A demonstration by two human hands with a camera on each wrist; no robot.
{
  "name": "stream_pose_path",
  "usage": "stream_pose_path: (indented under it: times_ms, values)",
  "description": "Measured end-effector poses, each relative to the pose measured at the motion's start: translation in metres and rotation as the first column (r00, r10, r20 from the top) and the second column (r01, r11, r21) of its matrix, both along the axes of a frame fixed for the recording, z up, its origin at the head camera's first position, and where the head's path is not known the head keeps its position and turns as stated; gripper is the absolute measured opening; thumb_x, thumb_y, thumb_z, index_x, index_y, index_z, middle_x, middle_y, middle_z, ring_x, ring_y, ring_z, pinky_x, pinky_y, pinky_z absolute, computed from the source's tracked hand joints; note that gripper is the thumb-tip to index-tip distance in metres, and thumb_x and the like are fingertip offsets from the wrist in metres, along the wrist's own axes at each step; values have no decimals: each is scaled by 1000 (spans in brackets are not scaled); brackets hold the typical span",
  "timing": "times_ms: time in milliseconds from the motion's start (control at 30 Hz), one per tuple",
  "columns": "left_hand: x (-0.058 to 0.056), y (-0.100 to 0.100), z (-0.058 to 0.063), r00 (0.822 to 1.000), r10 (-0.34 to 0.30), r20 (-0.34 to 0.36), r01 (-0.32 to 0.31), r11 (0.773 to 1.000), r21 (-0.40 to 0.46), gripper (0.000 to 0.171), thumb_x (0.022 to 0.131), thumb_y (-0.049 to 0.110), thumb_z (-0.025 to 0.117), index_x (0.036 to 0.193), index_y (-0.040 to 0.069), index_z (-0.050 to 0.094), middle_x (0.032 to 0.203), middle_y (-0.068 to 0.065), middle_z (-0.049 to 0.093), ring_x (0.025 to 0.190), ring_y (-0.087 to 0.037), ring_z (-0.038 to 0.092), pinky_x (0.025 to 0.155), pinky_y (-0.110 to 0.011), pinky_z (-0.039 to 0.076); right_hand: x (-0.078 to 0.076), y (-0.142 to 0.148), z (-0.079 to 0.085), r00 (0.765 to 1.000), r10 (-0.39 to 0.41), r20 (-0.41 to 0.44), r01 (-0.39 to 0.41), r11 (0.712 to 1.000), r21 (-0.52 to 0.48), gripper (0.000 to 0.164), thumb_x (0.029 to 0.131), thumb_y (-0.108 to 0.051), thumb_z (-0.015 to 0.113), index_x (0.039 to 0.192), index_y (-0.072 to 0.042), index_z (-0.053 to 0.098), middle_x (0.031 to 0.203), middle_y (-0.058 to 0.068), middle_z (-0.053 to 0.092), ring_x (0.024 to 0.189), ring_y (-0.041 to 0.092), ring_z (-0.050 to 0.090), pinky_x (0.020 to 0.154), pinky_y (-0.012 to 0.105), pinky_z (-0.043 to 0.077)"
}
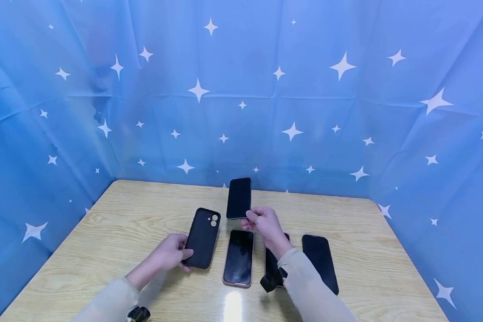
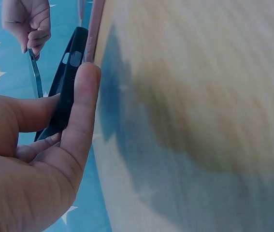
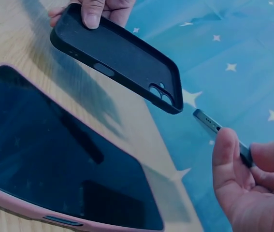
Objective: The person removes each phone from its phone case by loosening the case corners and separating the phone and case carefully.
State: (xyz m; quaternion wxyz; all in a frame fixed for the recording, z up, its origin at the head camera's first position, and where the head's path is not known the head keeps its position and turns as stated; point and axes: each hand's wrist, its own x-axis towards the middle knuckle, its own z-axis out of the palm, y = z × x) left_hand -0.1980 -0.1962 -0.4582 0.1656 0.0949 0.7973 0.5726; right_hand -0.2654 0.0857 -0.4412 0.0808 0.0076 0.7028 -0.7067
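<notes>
Blue star-printed sheeting [image 1: 241,89] walls in a pale wooden table [image 1: 116,223], above which the left hand [image 1: 167,255] grips an empty black phone case [image 1: 203,237] by its near end, thumb on one edge and fingers curled behind. Just beyond it, the right hand [image 1: 265,223] pinches the lower edge of a bare dark phone [image 1: 239,197] (held upright, clear of the table). Below the right fingers lies a pink-cased phone [image 1: 239,258], screen up; another dark phone [image 1: 319,261] lies to their right.

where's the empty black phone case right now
In the head view the black phone case is left of centre, held by the left hand above the wooden table, just left of the pink-cased phone.
</notes>
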Motion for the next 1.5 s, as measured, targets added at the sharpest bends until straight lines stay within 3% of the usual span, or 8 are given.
stream_pose_path:
  times_ms: [300,533,1067,1500]
  values:
    - [6,-3,-10,999,-39,25,39,999,19,4,94,-14,57,96,-17,57,78,-18,68,62,-36,73,61,-42,67,-4,-3,-10,999,-1,33,1,1000,-3,20,106,0,53,112,15,64,83,15,72,75,17,72,69,26,64]
    - [8,-4,-14,999,-43,29,43,999,-8,4,95,-13,57,95,-17,56,77,-16,67,60,-32,73,60,-41,67,-8,-5,-17,999,5,51,-4,1000,-4,21,105,1,52,115,17,61,81,12,71,72,14,70,68,24,63]
    - [10,-7,-17,998,-28,50,28,1000,-2,2,96,-13,56,94,-13,57,78,-17,65,62,-31,72,61,-44,67,-20,-10,-29,993,10,117,-8,1000,-17,26,105,1,52,123,18,58,87,15,72,74,14,71,72,26,64]
    - [11,-9,-10,997,-39,65,37,999,27,3,96,-12,56,96,-15,57,78,-16,65,59,-24,70,61,-41,67,-35,-22,-31,985,-1,173,-1,1000,11,30,106,-1,51,131,17,55,91,16,71,72,12,70,74,27,65]
